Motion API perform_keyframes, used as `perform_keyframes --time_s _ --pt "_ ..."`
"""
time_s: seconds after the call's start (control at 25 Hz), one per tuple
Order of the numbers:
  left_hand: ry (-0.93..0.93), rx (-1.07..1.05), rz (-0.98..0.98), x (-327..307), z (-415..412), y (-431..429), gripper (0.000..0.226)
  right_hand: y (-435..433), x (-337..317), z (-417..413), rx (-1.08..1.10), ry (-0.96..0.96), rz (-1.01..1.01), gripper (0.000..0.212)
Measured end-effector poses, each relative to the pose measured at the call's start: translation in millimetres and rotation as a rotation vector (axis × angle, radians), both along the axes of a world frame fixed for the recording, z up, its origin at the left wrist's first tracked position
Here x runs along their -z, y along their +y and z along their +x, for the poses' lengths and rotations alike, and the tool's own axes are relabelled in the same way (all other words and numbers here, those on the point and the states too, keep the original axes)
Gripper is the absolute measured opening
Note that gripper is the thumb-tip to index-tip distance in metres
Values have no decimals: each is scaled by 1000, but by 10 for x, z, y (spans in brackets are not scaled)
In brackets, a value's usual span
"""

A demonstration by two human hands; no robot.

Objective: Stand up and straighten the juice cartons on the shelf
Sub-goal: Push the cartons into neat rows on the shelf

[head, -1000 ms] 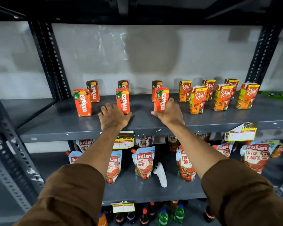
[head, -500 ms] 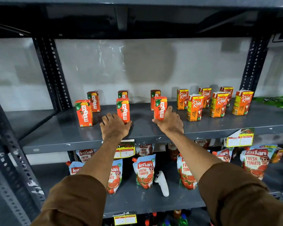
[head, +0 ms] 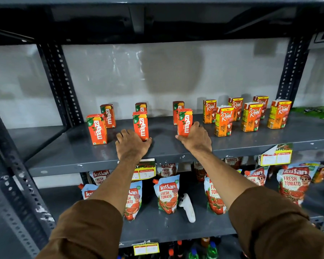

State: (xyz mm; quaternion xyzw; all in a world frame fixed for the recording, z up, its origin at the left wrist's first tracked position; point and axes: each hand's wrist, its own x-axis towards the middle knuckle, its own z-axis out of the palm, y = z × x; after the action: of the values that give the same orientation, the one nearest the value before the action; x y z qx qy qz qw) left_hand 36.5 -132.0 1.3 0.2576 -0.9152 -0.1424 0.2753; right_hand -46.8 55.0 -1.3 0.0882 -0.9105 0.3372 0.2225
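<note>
Grey metal shelving (head: 176, 152) against a pale wall carries two groups of juice cartons: red-orange Maaza cartons on the left and middle, Real cartons (head: 251, 116) to the right, all upright as far as can be seen. Tomato pouches (head: 168, 193) sit on the tier below. The step in hand looks like squaring the two front Maaza cartons into line. To do it well, press low near each base so the carton slides rather than tips, and turn each printed face forward, level with the front left carton (head: 97, 129). The left hand (head: 132, 145) lies palm-down on the shelf, fingers loosely spread, its thumb side touching the base of the middle Maaza carton (head: 141, 126) without gripping it. The right hand (head: 195, 139) curls around the lower part of the right Maaza carton (head: 185, 122), thumb in front; how firmly it grips, I cannot tell.
</note>
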Motion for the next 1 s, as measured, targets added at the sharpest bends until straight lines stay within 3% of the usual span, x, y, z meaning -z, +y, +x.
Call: perform_keyframes --time_s 0.08,0.24,0.4,0.52,0.64,0.76,0.88,1.0 --pt "159 -1 48 -20 55 38 100 17 -6 34 -16 22 -42 91" --pt "560 174 -264 -49 153 351 65 188 -17 130 -131 232 -242 83" --pt "582 504 -241 -69 12 1181 44 740 64 100 -116 480 -177 64" --pt "504 634 -90 -123 -231 1821 40 1264 8 -63 -22 537 -156 61" --pt "466 591 119 -160 -543 2329 53 1764 -101 -300 34 477 -182 63" --pt "512 392 373 -120 -839 2600 70 2133 -146 -514 62 396 -228 71" --pt "300 166 495 -90 -1047 2626 110 2294 -150 -699 48 91 -289 107" --pt "116 51 479 -162 -1165 2635 122 2308 -184 -915 66 -169 -252 131"
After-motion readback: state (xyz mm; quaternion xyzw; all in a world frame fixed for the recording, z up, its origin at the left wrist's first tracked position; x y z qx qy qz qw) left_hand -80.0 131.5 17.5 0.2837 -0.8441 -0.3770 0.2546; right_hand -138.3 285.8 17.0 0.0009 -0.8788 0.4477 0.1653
